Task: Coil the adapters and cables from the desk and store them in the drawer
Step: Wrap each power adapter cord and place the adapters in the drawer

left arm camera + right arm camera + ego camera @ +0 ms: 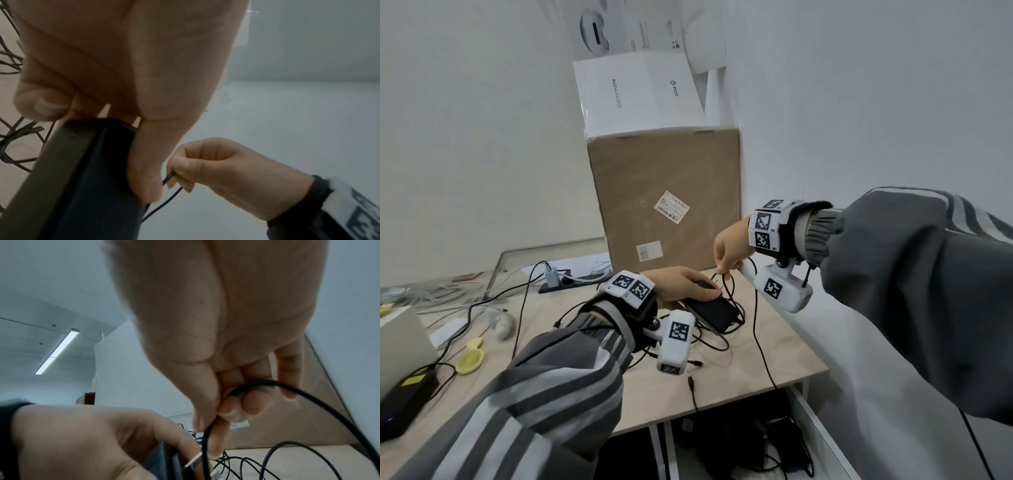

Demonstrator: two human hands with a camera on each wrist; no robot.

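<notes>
On the light wooden desk, my left hand grips one end of a black adapter brick, tilted up off the surface. In the left wrist view the thumb and fingers clamp the adapter. Just right of it, my right hand pinches the adapter's thin black cable between thumb and fingers. The cable loops over the right hand's fingers there. Below the desk edge the open drawer holds dark adapters and cables.
A tall cardboard box with a white box on top stands behind the hands. Loose black cables tangle on the desk. A power strip, yellow object and black device lie left. A wall closes the right side.
</notes>
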